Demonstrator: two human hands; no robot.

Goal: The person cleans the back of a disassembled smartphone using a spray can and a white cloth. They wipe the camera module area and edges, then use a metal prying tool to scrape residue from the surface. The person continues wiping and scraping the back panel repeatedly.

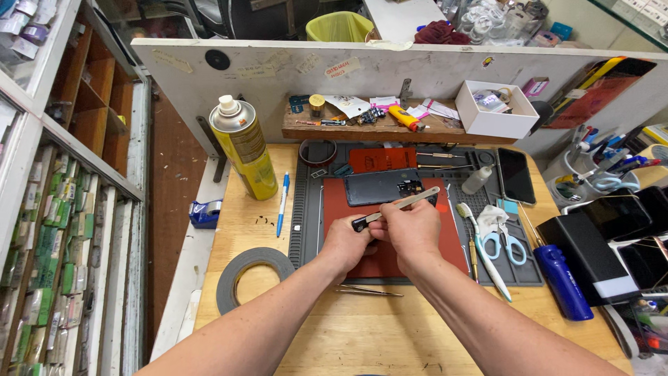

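You are working with both hands over the red pad (390, 261) that is lying on the grey mat (303, 230) on the wooden counter (362, 334). Your left hand (346, 242) is closing its grip around the dark end of a small tool (362, 223), thumb and fingers curling in on it. Your right hand (412, 228) is closing its grip on a slim pale spudger (410, 202), which is slanting up and away to the right from your fingers. The two hands are touching each other, knuckles meeting above the pad.

Just beyond your grip a dark phone (383, 186) with its back open is lying on the pad, the tip of the spudger reaching over its right end. Just on the near side of your left hand, metal tweezers (369, 290) are lying on the bare wood. To the right of your right hand a white toothbrush (483, 251) is lying along the mat's edge, with blue-handled scissors (504, 245) beside it and a blue screwdriver handle (563, 282) farther out. To the left of your left hand a roll of dark tape (252, 276) is lying flat, and beyond it a blue pen (282, 203) and a yellow spray can (243, 147) are standing well apart from your hands.
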